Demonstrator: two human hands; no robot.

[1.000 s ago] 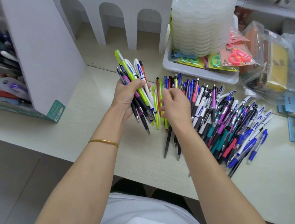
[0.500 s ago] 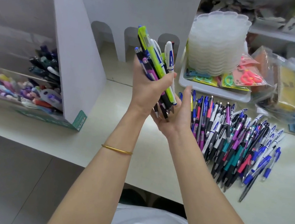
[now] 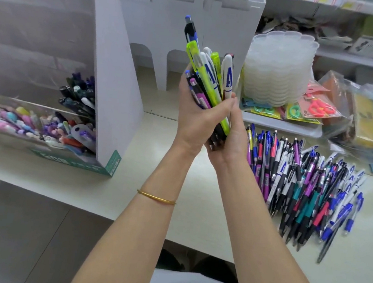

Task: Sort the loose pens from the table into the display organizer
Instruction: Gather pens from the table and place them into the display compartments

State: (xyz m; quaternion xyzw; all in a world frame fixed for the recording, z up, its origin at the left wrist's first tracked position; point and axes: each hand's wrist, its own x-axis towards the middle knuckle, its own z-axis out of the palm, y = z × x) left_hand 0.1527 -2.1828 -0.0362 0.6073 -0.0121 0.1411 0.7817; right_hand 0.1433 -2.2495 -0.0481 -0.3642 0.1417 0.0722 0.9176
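Observation:
A bunch of pens, yellow-green, white, purple and blue, stands upright above the table, gripped by my left hand. My right hand cups the lower ends of the bunch from the right, fingers curled round them. A large pile of loose pens lies on the white table to the right. The white display organizer stands to the left, with pens in its tiered compartments.
A second white arched stand is behind my hands. A stack of clear plastic lids sits in a white tray with packaged scissors. Bagged goods crowd the right. The table's front edge runs below my forearms.
Both hands lifted the bunch of pens off the table and turned it upright. The right hand moved under the bunch's lower ends. The view swung up and to the left.

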